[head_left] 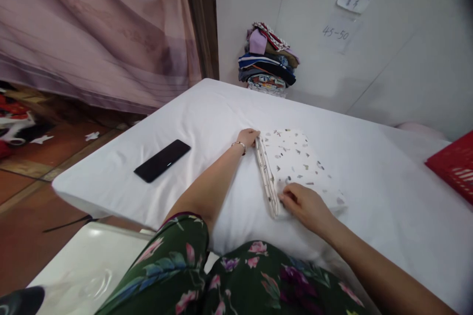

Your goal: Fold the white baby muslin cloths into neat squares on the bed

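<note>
A folded white cloth printed with small grey and brown motifs lies on the white-covered table, its layered folds stacked along the left side. At its far left corner, my left hand has its fingers closed on the edge; a bracelet circles that wrist. Over the near left part of the cloth, my right hand is curled, with thumb and fingertips pinched at the fabric close to the folded edge. The exact grip under the right fingers is partly hidden.
A black phone lies on the white table cover to the left. Behind the table's far edge stands a stack of folded clothes against the wall. A red object is at the right. A white stool stands at lower left.
</note>
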Demonstrator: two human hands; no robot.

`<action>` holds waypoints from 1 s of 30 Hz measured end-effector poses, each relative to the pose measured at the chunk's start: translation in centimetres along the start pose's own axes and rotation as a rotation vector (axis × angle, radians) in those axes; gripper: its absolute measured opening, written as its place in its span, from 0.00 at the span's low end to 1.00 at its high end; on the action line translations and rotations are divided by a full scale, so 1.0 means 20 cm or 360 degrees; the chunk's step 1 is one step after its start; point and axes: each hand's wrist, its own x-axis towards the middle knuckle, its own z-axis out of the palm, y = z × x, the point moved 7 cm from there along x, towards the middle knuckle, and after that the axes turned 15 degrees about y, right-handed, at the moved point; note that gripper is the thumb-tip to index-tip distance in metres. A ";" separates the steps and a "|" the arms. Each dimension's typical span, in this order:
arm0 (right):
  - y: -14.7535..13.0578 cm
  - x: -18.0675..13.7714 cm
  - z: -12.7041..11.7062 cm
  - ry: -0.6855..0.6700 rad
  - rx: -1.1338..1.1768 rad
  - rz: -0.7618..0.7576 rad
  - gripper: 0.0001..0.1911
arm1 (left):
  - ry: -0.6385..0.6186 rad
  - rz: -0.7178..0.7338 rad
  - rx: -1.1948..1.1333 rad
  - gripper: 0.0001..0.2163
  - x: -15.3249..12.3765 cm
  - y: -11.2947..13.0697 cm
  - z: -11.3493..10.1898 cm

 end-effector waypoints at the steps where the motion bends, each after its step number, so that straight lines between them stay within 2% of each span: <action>1: 0.00 0.03 0.01 0.0021 -0.0021 0.0050 0.14 | -0.0005 -0.0005 -0.0003 0.09 0.01 0.00 0.00; 4: 0.00 0.12 0.04 0.0056 -0.0099 0.0177 0.15 | -0.0013 -0.0017 -0.0019 0.08 0.01 0.00 0.00; 7: -0.01 0.18 0.07 0.0062 -0.0165 0.0162 0.12 | -0.0019 -0.0020 -0.0038 0.08 -0.01 0.01 0.00; 10: -0.01 0.17 0.08 0.0056 0.0016 0.0080 0.12 | -0.0029 -0.0023 -0.0057 0.07 -0.03 0.02 -0.01; 13: 0.01 0.13 0.08 0.0041 0.0216 0.0110 0.13 | -0.0026 -0.0026 -0.0063 0.05 -0.04 0.03 -0.02; 20: -0.04 0.12 0.12 0.0042 0.0025 -0.0032 0.11 | -0.0018 -0.0012 -0.0054 0.06 -0.03 0.02 -0.02; 24: -0.03 0.11 0.13 0.0012 0.0107 0.0048 0.14 | -0.0034 0.0009 -0.0055 0.06 -0.03 0.02 -0.02; 27: 0.00 0.13 0.11 0.0013 0.0284 0.0110 0.16 | -0.0025 0.0023 -0.0066 0.06 -0.04 0.02 -0.03; 30: 0.01 0.24 0.05 0.0165 0.0324 0.0115 0.15 | -0.0016 0.0034 -0.0067 0.07 -0.06 0.03 -0.03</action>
